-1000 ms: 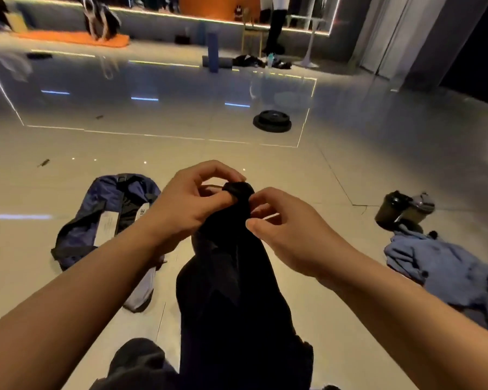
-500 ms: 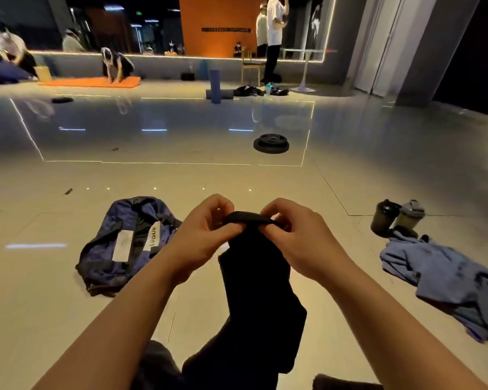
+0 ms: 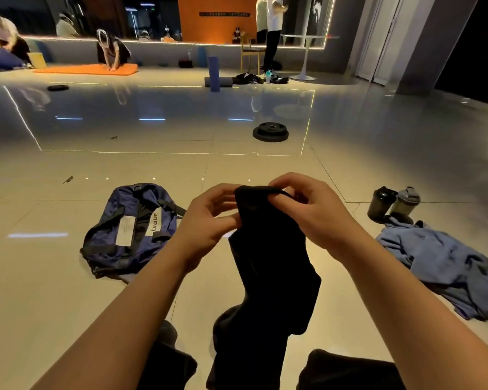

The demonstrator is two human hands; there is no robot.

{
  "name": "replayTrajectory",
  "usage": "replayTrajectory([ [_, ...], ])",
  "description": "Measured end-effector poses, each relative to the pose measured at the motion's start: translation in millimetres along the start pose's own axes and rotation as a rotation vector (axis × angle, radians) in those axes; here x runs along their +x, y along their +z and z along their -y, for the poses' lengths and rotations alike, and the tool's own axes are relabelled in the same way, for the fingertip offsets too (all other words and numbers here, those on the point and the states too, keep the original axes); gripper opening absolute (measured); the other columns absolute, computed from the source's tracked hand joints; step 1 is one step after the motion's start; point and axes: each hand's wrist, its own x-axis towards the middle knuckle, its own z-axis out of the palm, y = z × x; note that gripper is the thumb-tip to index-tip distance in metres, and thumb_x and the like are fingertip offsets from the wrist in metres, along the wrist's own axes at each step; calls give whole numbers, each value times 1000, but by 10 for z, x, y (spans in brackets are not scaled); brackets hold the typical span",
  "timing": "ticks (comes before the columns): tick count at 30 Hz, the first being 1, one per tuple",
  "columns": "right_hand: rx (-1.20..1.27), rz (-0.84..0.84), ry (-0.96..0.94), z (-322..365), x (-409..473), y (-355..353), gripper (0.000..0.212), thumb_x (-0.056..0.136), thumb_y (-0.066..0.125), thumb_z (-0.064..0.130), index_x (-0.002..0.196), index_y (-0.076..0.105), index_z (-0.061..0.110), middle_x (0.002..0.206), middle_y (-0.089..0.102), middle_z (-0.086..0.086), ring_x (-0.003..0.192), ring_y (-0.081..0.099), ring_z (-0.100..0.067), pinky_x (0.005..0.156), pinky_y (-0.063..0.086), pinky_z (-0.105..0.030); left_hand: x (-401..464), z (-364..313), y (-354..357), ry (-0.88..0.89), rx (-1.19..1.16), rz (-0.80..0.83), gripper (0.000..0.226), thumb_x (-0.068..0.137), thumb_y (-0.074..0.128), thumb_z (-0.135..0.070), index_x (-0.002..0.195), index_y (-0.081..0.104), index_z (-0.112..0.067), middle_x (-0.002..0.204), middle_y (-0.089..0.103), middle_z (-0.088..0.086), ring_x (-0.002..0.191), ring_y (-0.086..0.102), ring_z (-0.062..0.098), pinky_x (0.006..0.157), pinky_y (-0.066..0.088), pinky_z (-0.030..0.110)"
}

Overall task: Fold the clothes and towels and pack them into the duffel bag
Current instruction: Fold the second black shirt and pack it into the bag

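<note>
Black garment [image 3: 268, 257], limp, hanging lengthwise

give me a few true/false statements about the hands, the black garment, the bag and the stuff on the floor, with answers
1. Both the left hand and the right hand pinch the top edge of the black garment. True.
2. The navy duffel bag lies on the floor to the person's right. False: it lies to the left of the hands.
3. The blue garment is already folded inside the bag. False: it lies crumpled on the floor at the right.
4. Two shaker bottles stand beside the blue garment. True.
5. The weight plate rests on top of the duffel bag. False: it lies on the floor farther away.
</note>
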Motion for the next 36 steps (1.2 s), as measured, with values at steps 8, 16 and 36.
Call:
replayTrajectory([
  [8,44,-128,35,-54,-148,-5,18,95,56,15,89,60,31,82,58,9,84,58,-12,65,44,-14,-153,-2,226,-64,-220,-50,23,94,50,-16,111,61,-25,97,73,0,97,69,18,77,55,26],
  [16,-10,-200,72,-103,-360,52,13,95,56,17,94,60,29,87,60,10,85,59,-10,64,43,-14,-367,-46,187,-193,-271,25,29,98,43,-37,111,63,-22,111,69,4,103,66,21,88,53,34],
  [36,-356,-312,79,-155,-375,315,17,92,62,27,102,49,25,100,52,6,84,53,-9,69,41,-19,-274,61,221,-169,-151,-177,10,91,61,-7,93,65,-16,86,72,5,73,70,12,60,56,25],
])
